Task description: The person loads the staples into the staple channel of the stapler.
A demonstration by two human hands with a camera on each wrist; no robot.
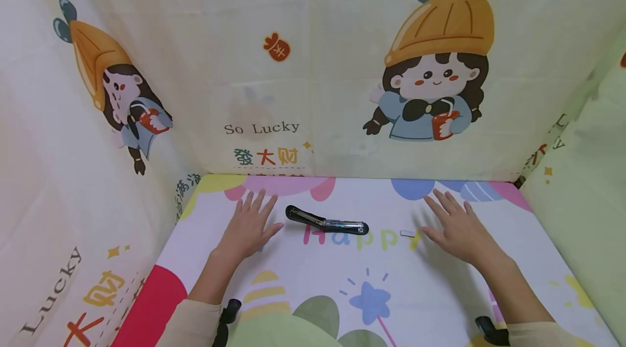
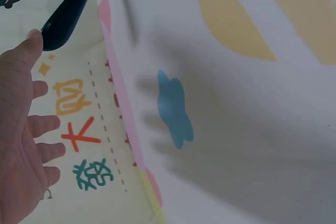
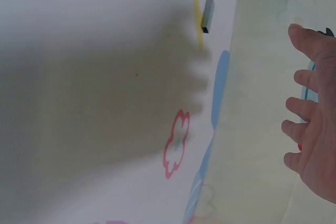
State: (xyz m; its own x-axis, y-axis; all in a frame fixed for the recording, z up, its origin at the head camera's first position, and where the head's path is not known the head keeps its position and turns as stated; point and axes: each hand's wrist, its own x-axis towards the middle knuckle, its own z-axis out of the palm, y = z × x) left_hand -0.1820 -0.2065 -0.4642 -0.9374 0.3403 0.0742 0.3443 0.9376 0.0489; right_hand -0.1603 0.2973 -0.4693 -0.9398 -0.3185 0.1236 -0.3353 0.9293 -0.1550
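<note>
A black stapler (image 1: 344, 227) lies unfolded on the printed table cover, its metal channel facing up. Its dark rounded end (image 2: 65, 22) appears beyond the thumb in the left wrist view. To the right of the stapler is a small grey strip of staples (image 1: 407, 233), also seen as a short grey bar (image 3: 208, 15) in the right wrist view. My left hand (image 1: 248, 230) hovers left of the stapler, fingers spread, holding nothing. On the other side my right hand (image 1: 458, 234) is held over the cover just right of the strip, fingers spread and holding nothing.
The white table cover (image 1: 430, 292) carries printed shapes and the word "Happy". A cream printed curtain (image 1: 337, 92) stands behind the table's back edge and along both sides. Dark straps (image 1: 230, 311) sit at both wrists.
</note>
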